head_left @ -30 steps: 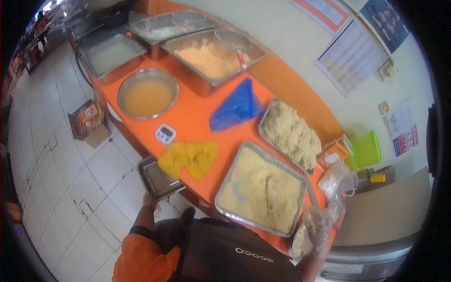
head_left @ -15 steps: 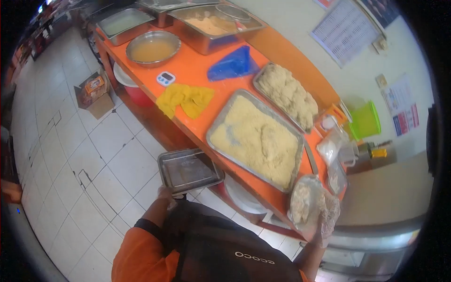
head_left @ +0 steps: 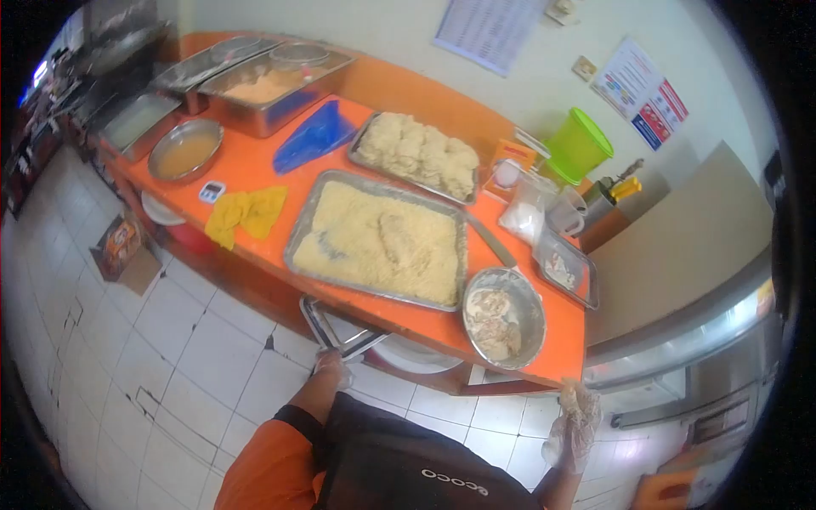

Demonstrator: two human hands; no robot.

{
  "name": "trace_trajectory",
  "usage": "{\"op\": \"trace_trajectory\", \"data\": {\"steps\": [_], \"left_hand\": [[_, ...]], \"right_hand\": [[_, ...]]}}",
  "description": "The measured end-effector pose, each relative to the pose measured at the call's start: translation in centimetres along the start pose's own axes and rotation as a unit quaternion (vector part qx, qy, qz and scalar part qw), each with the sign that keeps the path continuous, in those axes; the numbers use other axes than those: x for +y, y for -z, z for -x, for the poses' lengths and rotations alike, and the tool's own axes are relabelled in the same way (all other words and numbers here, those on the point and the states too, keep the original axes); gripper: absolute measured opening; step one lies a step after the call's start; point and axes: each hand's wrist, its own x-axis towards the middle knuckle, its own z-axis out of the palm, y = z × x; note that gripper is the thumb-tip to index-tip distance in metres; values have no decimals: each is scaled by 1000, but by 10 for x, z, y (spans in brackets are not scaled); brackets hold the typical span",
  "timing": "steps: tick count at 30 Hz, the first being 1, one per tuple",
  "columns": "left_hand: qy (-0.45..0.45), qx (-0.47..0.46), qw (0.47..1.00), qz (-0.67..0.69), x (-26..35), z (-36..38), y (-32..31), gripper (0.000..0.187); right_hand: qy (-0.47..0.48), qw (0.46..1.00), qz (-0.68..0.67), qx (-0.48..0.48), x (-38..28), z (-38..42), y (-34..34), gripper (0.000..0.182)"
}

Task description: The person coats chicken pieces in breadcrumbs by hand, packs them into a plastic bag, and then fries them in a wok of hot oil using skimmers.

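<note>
Sliding the empty tray under the counter, my left hand gripped its near edge; my gloved right hand hung open, holding nothing.

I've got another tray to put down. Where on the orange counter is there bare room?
Bare counter lies between the soup bowl, blue bag and yellow cloth, with a small timer in it. The right end is crowded: crumb tray, metal bowl, small tray, bags and cups.
</note>
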Motion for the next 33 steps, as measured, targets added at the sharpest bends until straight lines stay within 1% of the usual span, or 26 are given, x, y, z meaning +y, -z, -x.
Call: {"op": "trace_trajectory", "data": {"steps": [2, 3, 4, 5, 6, 9, 12, 13, 15, 17, 18, 19, 20, 21, 22, 23, 24, 25, 26, 27, 28, 29, 31, 33], "left_hand": [[66, 0, 982, 175, 28, -19, -22, 30], [57, 25, 969, 240, 33, -42, -36, 32], [46, 48, 950, 305, 43, -60, -50, 33], [45, 37, 940, 337, 56, -64, -59, 32], [42, 21, 935, 351, 72, -63, -64, 32], [19, -24, 931, 364, 111, -60, -79, 30], [-21, -58, 935, 350, 129, -56, -86, 29], [-38, -70, 937, 339, 132, -56, -85, 28], [-86, -84, 947, 299, 133, -53, -83, 27], [-154, -88, 956, 235, 127, -50, -76, 27], [-209, -82, 957, 185, 123, -49, -69, 26], [-274, -71, 950, 128, 114, -50, -64, 26], [-382, -47, 921, 64, 106, -45, -52, 25], [-481, -23, 876, 9, 96, -41, -38, 25], [-591, 1, 805, -54, 87, -32, -17, 24], [-654, -1, 744, -138, 79, -20, 6, 24], [-677, -15, 702, -222, 73, -7, 30, 23], [-615, -77, 696, -363, 81, 19, 56, 28], [-549, -142, 656, -498, 89, 44, 83, 33], [-534, -154, 691, -463, 104, 79, 105, 33], [-519, -166, 723, -425, 123, 116, 125, 33], [-504, -178, 752, -385, 142, 139, 140, 34], [-564, -9, 648, -513, 176, 160, 153, 40], [-587, 125, 658, -454, 208, 152, 156, 59]], "right_hand": [[-20, 999, 41, 2, -1, 4, 6, 24], [-31, 998, 60, 3, -1, 6, 6, 22], [-49, 999, -13, 14, 1, 7, 6, 22], [-65, 994, -86, 26, 7, 9, 5, 21], [-80, 983, -157, 41, 9, 11, 5, 21], [-15, 997, 43, 65, 12, 12, 10, 21], [-22, 994, 83, 70, 4, 8, 9, 23], [-53, 995, 21, 86, 0, 8, 6, 22], [-114, 982, -105, 113, -6, 6, -2, 22], [-115, 986, -34, 116, -2, 1, -6, 19], [-114, 987, 0, 115, -1, -2, -9, 18], [-99, 988, -4, 116, -2, -7, -14, 17], [-84, 990, -8, 116, -4, -12, -19, 16], [-69, 991, -12, 114, -6, -17, -23, 15], [-90, 986, -54, 131, -12, -22, -29, 16], [-111, 979, -96, 144, -21, -29, -35, 17], [-133, 969, -139, 156, -27, -35, -43, 17], [-120, 971, -147, 148, -27, -43, -49, 18], [-107, 972, -155, 140, -27, -51, -53, 19], [-93, 973, -162, 134, -28, -59, -58, 20], [-102, 968, -180, 144, -31, -66, -65, 21], [-89, 972, -169, 136, -38, -73, -71, 20], [-65, 980, -145, 120, -55, -85, -82, 18], [-86, 945, -292, 117, -65, -97, -99, 18]]}}
